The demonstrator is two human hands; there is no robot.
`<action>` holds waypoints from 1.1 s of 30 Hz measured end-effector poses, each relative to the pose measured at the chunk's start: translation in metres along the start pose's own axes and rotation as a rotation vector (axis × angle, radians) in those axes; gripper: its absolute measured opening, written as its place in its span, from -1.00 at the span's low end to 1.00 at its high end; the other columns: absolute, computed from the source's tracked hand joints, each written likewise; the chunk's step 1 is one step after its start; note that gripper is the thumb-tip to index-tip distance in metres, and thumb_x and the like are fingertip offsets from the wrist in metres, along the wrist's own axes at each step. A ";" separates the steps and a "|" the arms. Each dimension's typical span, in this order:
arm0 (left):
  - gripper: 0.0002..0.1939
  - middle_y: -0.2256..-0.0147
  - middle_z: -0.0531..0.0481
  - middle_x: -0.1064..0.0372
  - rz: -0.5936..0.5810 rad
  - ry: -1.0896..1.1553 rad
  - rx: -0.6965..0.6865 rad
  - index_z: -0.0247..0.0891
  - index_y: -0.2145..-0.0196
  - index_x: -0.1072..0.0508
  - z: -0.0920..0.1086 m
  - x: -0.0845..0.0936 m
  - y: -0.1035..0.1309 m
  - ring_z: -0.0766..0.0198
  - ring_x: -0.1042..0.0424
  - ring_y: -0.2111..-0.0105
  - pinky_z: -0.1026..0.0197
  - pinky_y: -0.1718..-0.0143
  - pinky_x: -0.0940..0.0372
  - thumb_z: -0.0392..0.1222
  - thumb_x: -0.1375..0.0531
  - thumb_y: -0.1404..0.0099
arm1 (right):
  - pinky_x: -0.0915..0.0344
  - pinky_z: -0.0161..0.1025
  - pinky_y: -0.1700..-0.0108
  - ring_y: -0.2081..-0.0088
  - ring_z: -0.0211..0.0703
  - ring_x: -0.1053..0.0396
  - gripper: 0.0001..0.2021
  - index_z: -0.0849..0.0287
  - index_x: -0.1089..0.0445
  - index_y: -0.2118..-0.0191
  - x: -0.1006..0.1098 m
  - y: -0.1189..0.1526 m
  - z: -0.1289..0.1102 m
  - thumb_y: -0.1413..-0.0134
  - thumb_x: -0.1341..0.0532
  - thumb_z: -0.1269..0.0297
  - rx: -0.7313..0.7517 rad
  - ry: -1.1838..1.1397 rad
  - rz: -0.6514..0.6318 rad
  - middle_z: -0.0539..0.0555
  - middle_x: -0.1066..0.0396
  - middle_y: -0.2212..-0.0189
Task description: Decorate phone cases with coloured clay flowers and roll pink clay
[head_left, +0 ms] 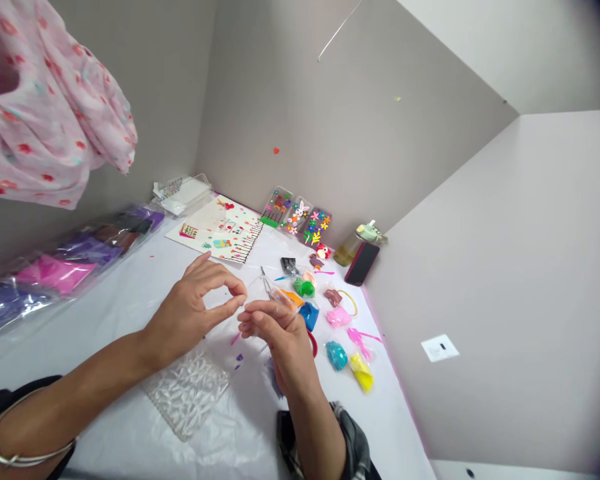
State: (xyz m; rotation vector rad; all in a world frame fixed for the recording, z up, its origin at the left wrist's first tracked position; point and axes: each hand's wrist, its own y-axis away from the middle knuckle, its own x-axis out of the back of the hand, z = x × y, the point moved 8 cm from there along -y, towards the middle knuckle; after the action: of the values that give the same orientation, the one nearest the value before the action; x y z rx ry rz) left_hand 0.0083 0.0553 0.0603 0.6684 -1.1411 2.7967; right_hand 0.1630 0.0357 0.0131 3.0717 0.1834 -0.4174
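My left hand [193,307] is raised over the table, its thumb and forefinger pinched; anything between them is too small to make out. Close beside it, my right hand [280,333] has its thumb pressed to its fingertips, and what it holds, if anything, cannot be made out. Below my left hand lies a clear sheet with a white pattern [193,393]. Small purple bits [239,360] lie between that sheet and my right hand. Behind and right of the hands are packets of blue [309,315], green [305,287], pink [339,317], teal [337,356] and yellow clay [361,373].
Bagged coloured packs [60,273] line the left edge. An illustrated sheet [225,230] and decorated phone cases [297,217] lie at the back. A phone [362,264] leans by a bottle [347,249] at the right. Pink patterned cloth [55,113] hangs upper left.
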 end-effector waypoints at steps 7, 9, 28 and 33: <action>-0.88 0.31 0.18 -0.56 0.012 -0.034 -0.116 -0.07 0.25 -0.55 0.007 0.002 0.002 0.23 -0.52 0.24 -0.28 -0.46 0.13 -0.13 -0.25 -0.50 | -0.49 -0.26 0.27 0.42 -0.21 -0.52 -0.86 0.11 -0.68 0.24 0.005 0.003 -0.004 -0.07 -0.46 0.22 0.054 0.024 0.083 0.03 -0.66 0.39; -0.89 0.32 0.16 -0.57 0.036 -0.093 -0.170 -0.08 0.24 -0.56 0.012 0.003 0.003 0.23 -0.53 0.24 -0.27 -0.46 0.13 -0.14 -0.26 -0.50 | -0.49 -0.24 0.25 0.41 -0.20 -0.52 -0.87 0.11 -0.68 0.24 0.004 0.004 -0.009 -0.09 -0.45 0.23 0.081 0.091 0.096 0.03 -0.66 0.39; -0.90 0.31 0.19 -0.55 0.159 -0.012 -0.097 -0.06 0.26 -0.53 0.012 0.020 0.002 0.23 -0.52 0.27 -0.24 -0.44 0.02 -0.14 -0.26 -0.48 | -0.49 -0.21 0.28 0.44 -0.18 -0.49 -0.83 0.12 -0.69 0.26 0.002 0.002 -0.007 -0.04 -0.46 0.17 0.049 0.040 0.095 0.05 -0.66 0.40; -0.90 0.30 0.15 -0.56 0.120 -0.101 -0.222 -0.01 0.15 -0.57 0.024 0.007 0.005 0.22 -0.53 0.25 -0.28 -0.44 0.06 -0.22 -0.25 -0.49 | -0.49 -0.22 0.26 0.44 -0.20 -0.50 -0.84 0.11 -0.70 0.25 0.002 0.003 -0.011 -0.06 -0.46 0.19 0.079 0.064 0.104 0.04 -0.66 0.40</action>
State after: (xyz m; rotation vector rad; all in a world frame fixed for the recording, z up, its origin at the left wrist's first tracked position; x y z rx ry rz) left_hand 0.0098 0.0348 0.0746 0.7497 -1.5306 2.6978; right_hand 0.1688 0.0332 0.0235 3.1559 0.0088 -0.3294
